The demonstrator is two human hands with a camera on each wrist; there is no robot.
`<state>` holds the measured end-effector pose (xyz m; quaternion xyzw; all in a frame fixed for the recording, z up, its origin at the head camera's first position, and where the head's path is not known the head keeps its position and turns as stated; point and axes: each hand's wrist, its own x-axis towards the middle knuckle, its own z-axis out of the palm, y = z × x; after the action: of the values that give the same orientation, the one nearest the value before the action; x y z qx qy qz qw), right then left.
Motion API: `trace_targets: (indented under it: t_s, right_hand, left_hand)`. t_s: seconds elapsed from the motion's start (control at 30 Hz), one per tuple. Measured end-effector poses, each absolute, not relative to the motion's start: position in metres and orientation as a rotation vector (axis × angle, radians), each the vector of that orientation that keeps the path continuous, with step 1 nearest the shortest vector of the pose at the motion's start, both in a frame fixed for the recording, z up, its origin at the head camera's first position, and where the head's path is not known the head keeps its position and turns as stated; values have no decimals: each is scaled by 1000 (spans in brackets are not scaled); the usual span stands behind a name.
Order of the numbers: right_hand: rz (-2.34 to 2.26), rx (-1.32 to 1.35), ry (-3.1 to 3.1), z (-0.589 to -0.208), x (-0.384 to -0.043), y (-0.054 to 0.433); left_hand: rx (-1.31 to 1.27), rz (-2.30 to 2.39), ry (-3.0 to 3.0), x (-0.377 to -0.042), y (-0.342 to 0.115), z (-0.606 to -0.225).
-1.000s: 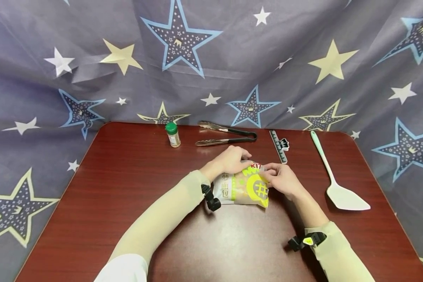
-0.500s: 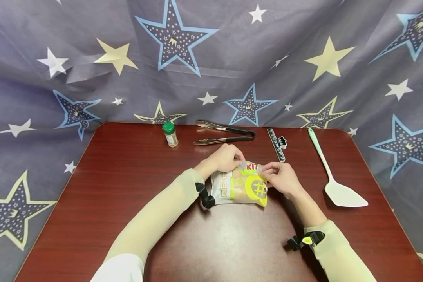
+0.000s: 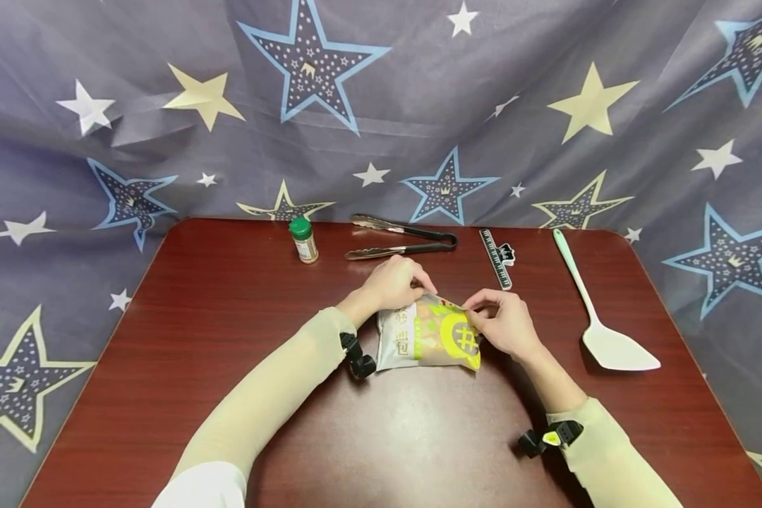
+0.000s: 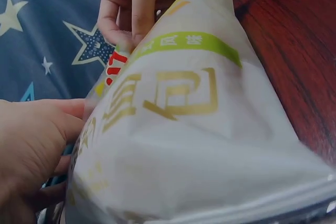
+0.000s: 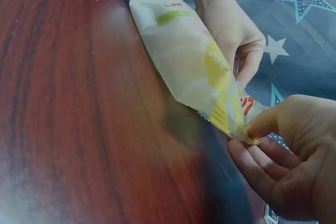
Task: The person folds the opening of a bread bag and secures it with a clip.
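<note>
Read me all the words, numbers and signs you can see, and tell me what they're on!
"包" in gold, on the plastic food bag; its other gold characters aren't clear.
"风味" on the bag's green stripe.
"#"-shaped mark in its yellow circle.
Red letters on the bag: folded and partly covered, can't read.
Seasoning jar label: too small.
Piano-key clip marking: too small.

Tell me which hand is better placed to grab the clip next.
Probably the right hand: it is nearer the clip, though pinching the packet. The left hand, also holding it, is farther.
</note>
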<state>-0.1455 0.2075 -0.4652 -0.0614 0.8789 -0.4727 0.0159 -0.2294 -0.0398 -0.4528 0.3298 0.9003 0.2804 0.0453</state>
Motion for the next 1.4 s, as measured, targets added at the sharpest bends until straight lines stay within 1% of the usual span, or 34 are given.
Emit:
trace_targets:
  t_s: [0.37,0.63,0.77,1.0,1.23,1.4]
  right_hand:
    - [-1350,-387,2895,-462,-143,205]
    - [-1187,-492,2997,-462,-144,203]
    - [-1157,-478,3010,-462,-144,201]
    - [-1164,-437,3042,-465,-141,200]
    - [-1222,-388,3032,-465,-141,201]
    - [-1266,-362,2969,-462,-142,201]
  left_hand:
    - [1069,884,2725,-231,-43,-448]
    - [1010,783,2783,-224,-43,-445]
    - [1017,711,2811,-220,-45,-445]
    - [1147,594,2849,-215,-43,-447]
    - [985,938,2725,-221,-40,-456]
    - [984,900,2683,-225,-37,-457]
